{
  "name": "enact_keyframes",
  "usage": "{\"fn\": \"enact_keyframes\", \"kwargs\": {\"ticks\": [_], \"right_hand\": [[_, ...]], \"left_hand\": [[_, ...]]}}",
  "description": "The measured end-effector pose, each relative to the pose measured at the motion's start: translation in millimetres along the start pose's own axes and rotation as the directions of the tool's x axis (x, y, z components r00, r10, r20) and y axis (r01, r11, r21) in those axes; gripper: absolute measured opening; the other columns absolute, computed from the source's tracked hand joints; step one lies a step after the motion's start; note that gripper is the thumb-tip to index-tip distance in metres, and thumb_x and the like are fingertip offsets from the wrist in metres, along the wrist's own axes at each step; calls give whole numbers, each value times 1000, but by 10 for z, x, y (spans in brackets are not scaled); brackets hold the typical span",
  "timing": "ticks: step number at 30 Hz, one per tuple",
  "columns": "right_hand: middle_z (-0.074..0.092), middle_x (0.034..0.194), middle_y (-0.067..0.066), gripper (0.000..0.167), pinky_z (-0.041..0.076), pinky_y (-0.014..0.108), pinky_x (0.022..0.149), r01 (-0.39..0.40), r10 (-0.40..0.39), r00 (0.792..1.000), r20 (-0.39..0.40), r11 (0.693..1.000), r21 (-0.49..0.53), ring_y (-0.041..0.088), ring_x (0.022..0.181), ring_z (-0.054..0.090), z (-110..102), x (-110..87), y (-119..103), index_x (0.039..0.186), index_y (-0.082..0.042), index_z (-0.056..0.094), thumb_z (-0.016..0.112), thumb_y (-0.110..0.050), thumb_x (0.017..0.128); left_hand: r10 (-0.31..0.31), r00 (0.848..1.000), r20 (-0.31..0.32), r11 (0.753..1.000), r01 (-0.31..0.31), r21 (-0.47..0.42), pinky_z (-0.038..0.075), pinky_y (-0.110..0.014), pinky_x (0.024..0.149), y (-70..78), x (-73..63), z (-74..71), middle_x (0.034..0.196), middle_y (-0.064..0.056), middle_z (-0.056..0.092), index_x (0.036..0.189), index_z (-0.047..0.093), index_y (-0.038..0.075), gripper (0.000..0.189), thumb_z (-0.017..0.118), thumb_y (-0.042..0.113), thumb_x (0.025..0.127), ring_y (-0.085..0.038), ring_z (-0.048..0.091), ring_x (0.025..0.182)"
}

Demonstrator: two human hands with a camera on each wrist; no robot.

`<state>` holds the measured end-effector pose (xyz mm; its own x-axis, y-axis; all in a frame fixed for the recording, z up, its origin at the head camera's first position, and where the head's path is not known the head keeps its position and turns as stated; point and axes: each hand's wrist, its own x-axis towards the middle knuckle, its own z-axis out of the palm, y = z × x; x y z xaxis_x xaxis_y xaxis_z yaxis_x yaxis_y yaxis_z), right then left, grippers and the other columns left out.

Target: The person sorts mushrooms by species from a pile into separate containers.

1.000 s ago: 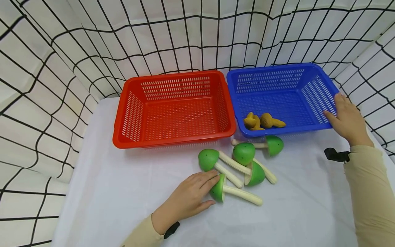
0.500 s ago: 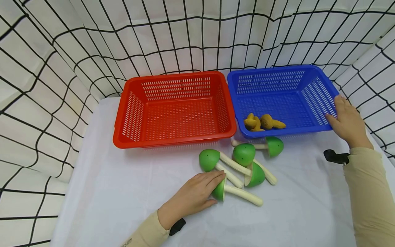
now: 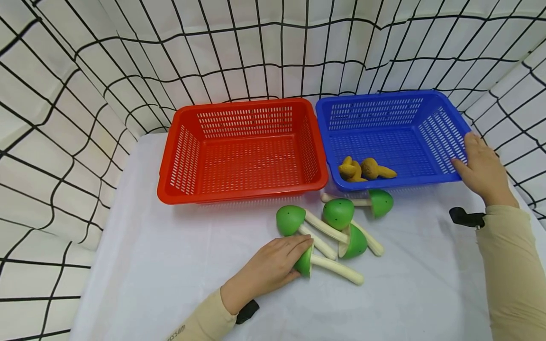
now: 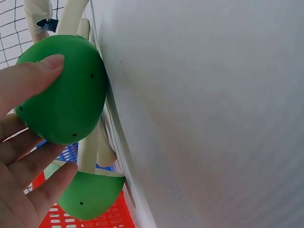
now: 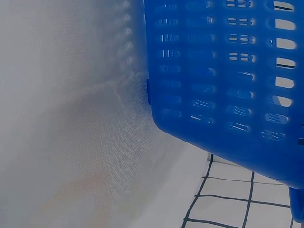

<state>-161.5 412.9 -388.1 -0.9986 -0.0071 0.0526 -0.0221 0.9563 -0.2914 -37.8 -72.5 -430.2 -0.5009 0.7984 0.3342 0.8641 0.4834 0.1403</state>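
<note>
Left hand (image 3: 270, 263): grip round the cap of the nearest mushroom (image 3: 330, 266)
Position: on the bench (image 3: 170, 265), right of palm
Long axis: stem running right, slightly near
Right hand (image 3: 486, 168): farther, resting on blue basket (image 3: 432, 179)

Our left hand (image 3: 273, 265) pinches 1 green-capped mushroom (image 3: 335, 268), lying with pale stem rightward; our right hand (image 3: 487, 170) touches the blue basket (image 3: 388, 142).

Head view: you're getting bright, even light, faint shadow pooling below the red basket (image 3: 243, 193). Right wrist: you're seeing dimmer, hazy cloth (image 5: 71, 118), pale spots (image 5: 126, 32) showing softly beside the blue basket (image 5: 228, 138).
</note>
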Motion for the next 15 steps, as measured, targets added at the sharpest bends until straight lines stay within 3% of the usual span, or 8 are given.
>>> {"fn": "enact_keyframes", "kwargs": {"ticks": [15], "right_hand": [[-1, 151, 30, 70, 4, 57, 111, 1, -1, 1000, 4, 1000, -6, 45, 139, 1, 2, -11, -3, 147, 6, -4, 33, -25, 96]], "left_hand": [[29, 1000, -4, 998, -28, 48, 45, -29, 94, 7, -5, -21, 125, -6, 56, 129, 51, 2, 67, 80, 27, 74, -17, 54, 113]]}}
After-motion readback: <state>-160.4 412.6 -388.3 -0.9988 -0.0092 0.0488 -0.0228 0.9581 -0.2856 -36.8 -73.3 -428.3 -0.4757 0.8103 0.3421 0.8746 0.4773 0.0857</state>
